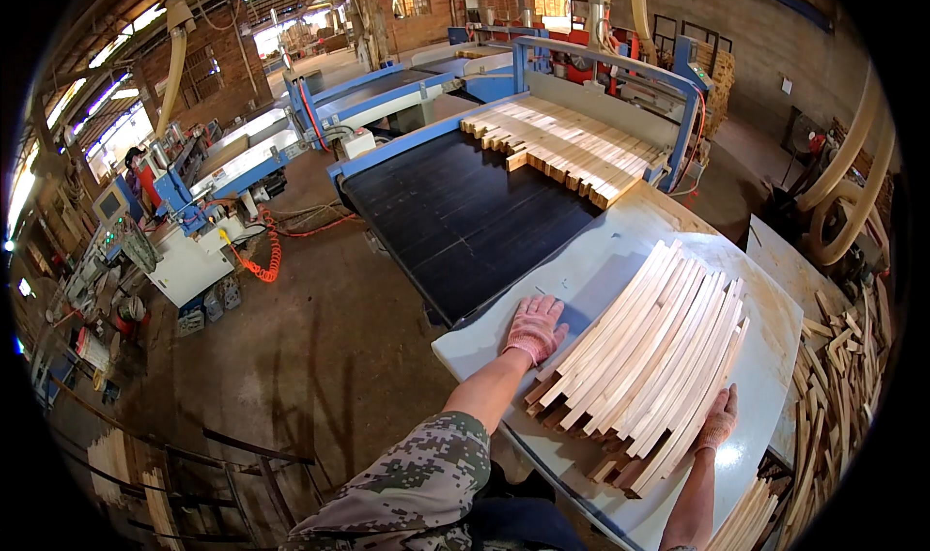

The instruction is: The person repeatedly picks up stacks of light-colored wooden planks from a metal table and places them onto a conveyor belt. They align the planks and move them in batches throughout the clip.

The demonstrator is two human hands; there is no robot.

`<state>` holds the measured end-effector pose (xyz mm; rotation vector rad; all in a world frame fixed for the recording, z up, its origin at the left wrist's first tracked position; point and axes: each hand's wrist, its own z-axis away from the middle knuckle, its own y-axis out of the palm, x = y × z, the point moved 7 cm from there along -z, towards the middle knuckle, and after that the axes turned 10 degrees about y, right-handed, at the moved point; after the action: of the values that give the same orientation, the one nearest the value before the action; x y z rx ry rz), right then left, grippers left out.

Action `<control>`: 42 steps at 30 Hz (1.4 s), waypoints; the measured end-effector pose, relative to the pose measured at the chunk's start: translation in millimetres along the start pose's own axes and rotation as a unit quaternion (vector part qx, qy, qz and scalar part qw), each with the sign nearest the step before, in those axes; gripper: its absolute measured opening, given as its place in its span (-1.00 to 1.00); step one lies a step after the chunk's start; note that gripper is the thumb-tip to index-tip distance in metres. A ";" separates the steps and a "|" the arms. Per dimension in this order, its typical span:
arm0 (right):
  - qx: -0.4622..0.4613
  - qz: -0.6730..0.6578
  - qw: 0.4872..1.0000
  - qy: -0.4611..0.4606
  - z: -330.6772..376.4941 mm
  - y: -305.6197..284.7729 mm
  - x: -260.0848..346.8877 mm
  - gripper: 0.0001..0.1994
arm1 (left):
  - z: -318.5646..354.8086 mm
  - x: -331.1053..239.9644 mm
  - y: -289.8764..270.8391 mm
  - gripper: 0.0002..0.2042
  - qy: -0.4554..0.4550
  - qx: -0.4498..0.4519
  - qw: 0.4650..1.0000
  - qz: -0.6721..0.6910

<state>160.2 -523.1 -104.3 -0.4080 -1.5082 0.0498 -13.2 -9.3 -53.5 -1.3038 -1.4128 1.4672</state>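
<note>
I see pale, bare wood slats with a matt, sanded look on a smooth, dull grey table, probably painted metal. My hands wear knitted cloth gloves, left and right. The far conveyor belt is matt black rubber.

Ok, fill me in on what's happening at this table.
A person in knit work gloves stands at a pale table in a wood workshop, with both hands on a stack of light wooden slats. The left hand lies flat at the stack's left edge; the right hand presses against its right side. Beyond the table, more slats lie on a black conveyor belt of a blue machine. Scrap offcuts are heaped to the right.
</note>
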 end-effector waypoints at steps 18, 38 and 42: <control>0.003 0.016 1.000 0.001 5.0 1.5 8.0 -0.43 | 4.2 2.3 -4.8 -0.37 0.008 -0.034 0.999 0.008; -0.013 0.016 1.000 -0.001 5.7 -1.8 8.4 -0.44 | 4.0 -1.4 -7.0 -0.38 0.017 -0.047 0.999 0.002; -0.018 0.011 1.000 -0.012 1.5 -4.7 2.0 -0.45 | 0.4 -4.5 -6.8 -0.39 0.025 -0.053 0.998 0.008</control>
<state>157.8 -526.6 -101.0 -0.4541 -1.5292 0.0457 -13.5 -12.7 -46.0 -1.4108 -1.4682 1.3748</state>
